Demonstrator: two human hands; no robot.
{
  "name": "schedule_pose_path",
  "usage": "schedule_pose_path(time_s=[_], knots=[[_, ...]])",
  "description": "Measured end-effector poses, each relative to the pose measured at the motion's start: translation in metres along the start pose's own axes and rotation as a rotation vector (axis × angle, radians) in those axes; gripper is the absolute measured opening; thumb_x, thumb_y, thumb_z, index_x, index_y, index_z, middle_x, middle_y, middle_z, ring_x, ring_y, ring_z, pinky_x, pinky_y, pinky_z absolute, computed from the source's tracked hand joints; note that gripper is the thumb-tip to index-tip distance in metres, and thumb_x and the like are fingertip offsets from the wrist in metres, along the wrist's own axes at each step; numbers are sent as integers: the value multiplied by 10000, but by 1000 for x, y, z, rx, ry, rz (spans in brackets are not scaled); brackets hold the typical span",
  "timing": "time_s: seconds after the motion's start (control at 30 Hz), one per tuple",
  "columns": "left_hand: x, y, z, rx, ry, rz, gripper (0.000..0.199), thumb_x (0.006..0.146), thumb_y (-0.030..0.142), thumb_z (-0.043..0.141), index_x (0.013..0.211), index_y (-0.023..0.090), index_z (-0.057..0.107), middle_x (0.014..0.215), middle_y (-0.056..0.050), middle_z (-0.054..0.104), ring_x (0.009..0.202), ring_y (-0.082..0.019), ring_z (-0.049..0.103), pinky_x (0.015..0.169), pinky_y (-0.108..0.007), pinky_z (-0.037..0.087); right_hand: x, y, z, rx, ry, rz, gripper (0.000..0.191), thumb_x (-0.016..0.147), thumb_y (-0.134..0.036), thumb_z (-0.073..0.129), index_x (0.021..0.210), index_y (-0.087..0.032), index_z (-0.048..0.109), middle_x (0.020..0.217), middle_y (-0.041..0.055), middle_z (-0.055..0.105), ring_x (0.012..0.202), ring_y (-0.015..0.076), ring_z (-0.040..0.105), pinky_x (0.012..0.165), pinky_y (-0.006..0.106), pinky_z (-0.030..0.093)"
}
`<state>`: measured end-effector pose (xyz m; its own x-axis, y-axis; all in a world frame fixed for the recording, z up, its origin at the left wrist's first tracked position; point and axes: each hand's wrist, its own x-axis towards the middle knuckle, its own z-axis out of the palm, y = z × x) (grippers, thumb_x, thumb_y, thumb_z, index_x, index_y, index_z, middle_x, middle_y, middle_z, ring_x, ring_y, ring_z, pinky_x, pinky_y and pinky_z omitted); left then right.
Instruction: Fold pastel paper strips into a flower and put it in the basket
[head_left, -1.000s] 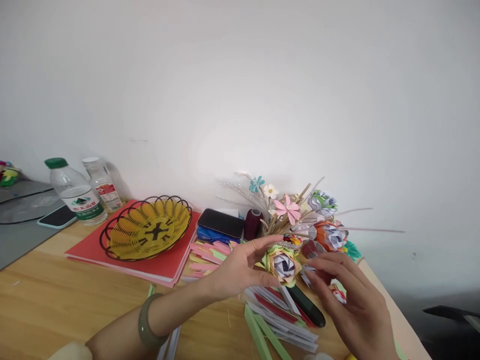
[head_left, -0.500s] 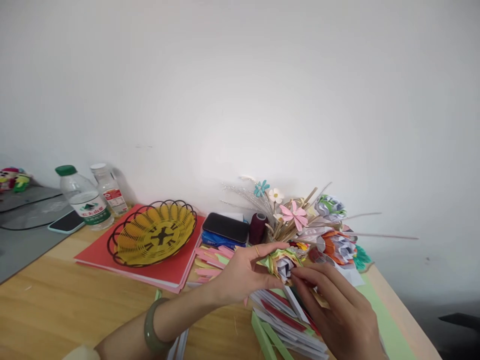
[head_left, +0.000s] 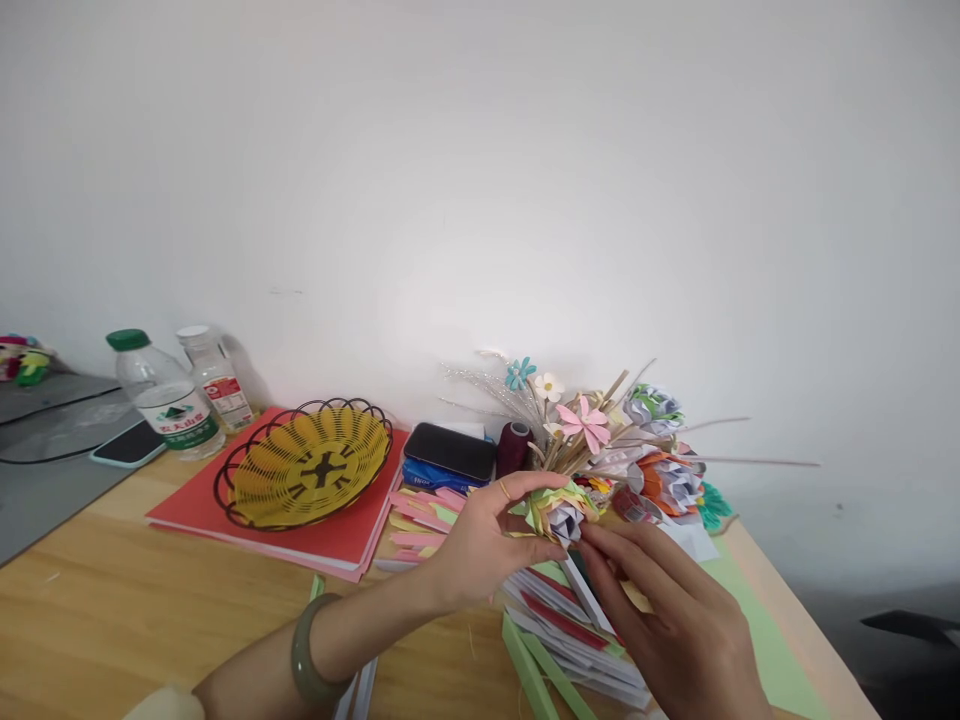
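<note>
My left hand (head_left: 480,535) is closed around the side of a folded paper flower (head_left: 561,515), thumb below and fingers above. Green and yellow petals ring its white centre. The fingertips of my right hand (head_left: 667,600) pinch the flower's right edge; the exact bit between them is hidden. Below both hands lies a pile of paper strips (head_left: 551,625), mostly white with some red and green. Just behind the held flower stands a bunch of dried stems and craft flowers (head_left: 585,425), with orange-and-white paper flowers (head_left: 664,480) at its right.
A yellow woven basket (head_left: 322,470) rests on red paper sheets (head_left: 187,515). Two bottles (head_left: 180,410) and a phone (head_left: 129,445) stand or lie at the left. A black case on a blue box (head_left: 450,455) and a dark thread spool (head_left: 514,448) are near the wall.
Both hands have shifted slightly upward with the paper flower, which has tilted a little. My right fingertips stay at its edge. The camera view has moved slightly.
</note>
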<state>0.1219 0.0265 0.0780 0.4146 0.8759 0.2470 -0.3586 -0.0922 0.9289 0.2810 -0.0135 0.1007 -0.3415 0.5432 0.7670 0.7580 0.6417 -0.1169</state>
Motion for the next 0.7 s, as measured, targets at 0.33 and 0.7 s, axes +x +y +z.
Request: schedule_pose_path(time_s=[0.33, 0.7], knots=[[2, -3, 0, -93, -8, -41, 500, 565, 179, 743, 1037, 209, 580, 973, -40, 612, 887, -165, 554, 765, -262, 448, -1, 2, -5, 1, -43, -5, 149, 811, -152, 508, 936, -179, 584, 868, 72, 649, 762, 165, 631, 651, 264, 525], [-2, -5, -2, -141, -68, -112, 582, 613, 174, 703, 1166, 215, 528, 1139, -70, 583, 1029, -213, 524, 879, -325, 405, -1, 4, 3, -11, -22, 67, 73, 805, -181, 513, 846, -189, 573, 767, 52, 621, 677, 142, 607, 564, 230, 505]])
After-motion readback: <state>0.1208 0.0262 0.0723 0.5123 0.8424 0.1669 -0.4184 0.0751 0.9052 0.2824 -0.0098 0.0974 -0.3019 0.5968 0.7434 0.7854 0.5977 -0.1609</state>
